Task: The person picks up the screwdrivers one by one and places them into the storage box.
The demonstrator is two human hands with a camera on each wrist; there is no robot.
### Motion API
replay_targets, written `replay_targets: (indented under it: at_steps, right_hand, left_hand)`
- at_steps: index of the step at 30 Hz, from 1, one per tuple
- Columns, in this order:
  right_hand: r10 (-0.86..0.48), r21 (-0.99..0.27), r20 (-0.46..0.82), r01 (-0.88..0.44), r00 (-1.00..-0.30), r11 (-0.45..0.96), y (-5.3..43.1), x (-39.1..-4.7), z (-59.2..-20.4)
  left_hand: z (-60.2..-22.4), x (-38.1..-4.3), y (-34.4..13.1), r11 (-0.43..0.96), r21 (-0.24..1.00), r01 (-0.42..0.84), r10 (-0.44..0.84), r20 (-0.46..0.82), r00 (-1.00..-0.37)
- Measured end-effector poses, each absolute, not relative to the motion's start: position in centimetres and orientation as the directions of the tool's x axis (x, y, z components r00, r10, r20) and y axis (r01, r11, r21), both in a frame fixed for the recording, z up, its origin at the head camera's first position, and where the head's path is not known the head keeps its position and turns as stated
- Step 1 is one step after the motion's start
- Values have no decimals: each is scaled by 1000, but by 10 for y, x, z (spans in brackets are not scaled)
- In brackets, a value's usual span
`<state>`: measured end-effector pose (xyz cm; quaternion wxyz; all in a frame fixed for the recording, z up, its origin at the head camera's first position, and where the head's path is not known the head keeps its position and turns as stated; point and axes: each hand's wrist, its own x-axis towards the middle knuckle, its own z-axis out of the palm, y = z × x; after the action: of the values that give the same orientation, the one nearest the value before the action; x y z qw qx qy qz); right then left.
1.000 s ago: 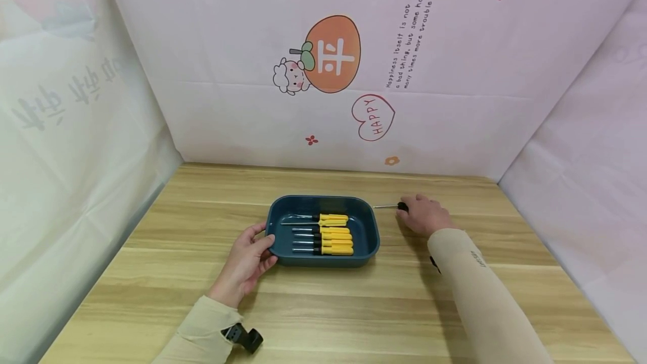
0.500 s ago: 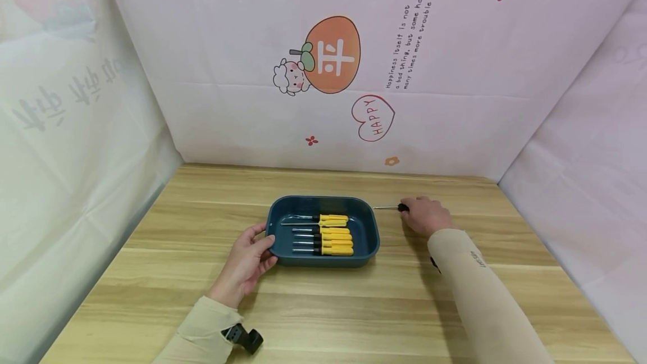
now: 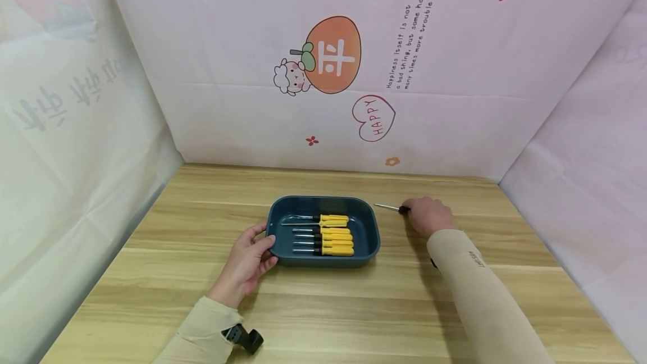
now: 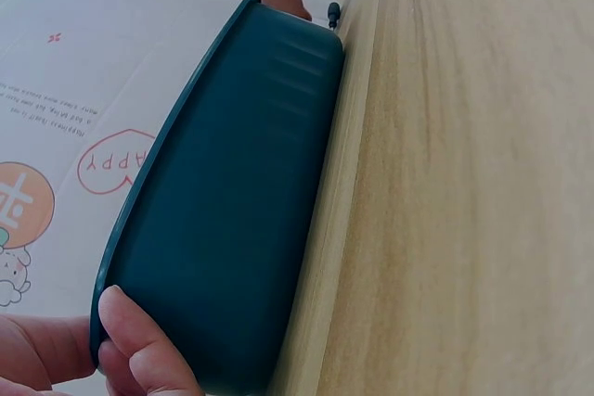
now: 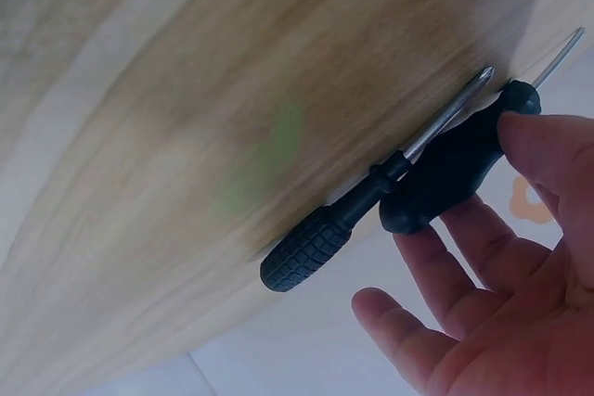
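My left hand [image 3: 247, 260] grips the left end of a dark blue tray [image 3: 323, 262], thumb over the rim and fingers outside, as the left wrist view of the tray's side [image 4: 223, 192] also shows. Several yellow-handled screwdrivers [image 3: 336, 243] lie in it side by side, shafts pointing left. To the right of the tray, my right hand [image 3: 429, 215] pinches a screwdriver [image 5: 450, 169] by its smooth black handle, between thumb and fingers. Right beside that handle, a second screwdriver [image 5: 316, 243] with a ribbed black grip lies on the table; the head view hides it behind the hand.
The wood-grain table [image 3: 323, 313] is enclosed by a printed white back sheet [image 3: 227, 117] and white side sheets. A black strap mount [image 3: 245, 337] sits on my left wrist.
My right hand has shifted slightly right, and the screwdriver in it has turned so its shaft slants. The left hand and tray have stayed in place.
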<state>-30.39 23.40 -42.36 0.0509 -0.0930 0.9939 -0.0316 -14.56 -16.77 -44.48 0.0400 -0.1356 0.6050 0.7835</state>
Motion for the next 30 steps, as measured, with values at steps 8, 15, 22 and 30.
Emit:
replay_targets:
  at_steps: [8,15,22,30]
  right_hand:
    - [-173,-55,-110,-168,-979,984,230,-304,-420]
    - [-166,-67,-120,-159,-979,985,231,-305,-424]
    - [-182,-62,-113,-176,-977,982,232,-307,-426]
    - [-177,-62,-127,-170,-976,983,231,-308,-427]
  left_hand:
    - [-444,-145,-168,-264,938,-223,-101,-256,-961]
    - [-445,-145,-167,-264,939,-223,-104,-257,-961]
    - [-445,-145,-167,-261,939,-223,-103,-257,-961]
    - [-445,-146,-167,-260,939,-225,-103,-259,-960]
